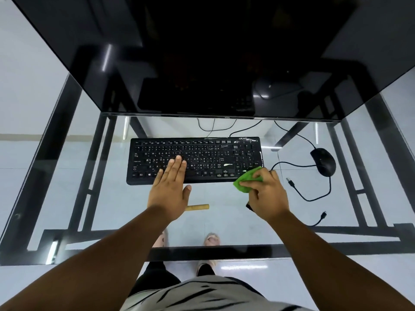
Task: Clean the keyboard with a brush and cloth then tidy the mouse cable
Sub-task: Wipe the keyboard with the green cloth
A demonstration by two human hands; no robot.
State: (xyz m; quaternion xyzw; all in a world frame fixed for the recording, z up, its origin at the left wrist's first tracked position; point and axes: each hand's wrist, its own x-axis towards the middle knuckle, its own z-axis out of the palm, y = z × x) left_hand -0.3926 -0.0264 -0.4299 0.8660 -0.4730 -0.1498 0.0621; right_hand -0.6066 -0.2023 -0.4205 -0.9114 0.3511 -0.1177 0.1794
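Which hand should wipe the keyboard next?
The right hand, probably: it already grips the green cloth at the keyboard's near right corner. The left hand lies flat on the keys, steadying it.

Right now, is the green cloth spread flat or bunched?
Bunched: the right hand grips the green cloth crumpled at the keyboard's near right corner.

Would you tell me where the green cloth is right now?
In the head view, the green cloth is bunched in the right hand, at the front right corner of the keyboard, left of the mouse.
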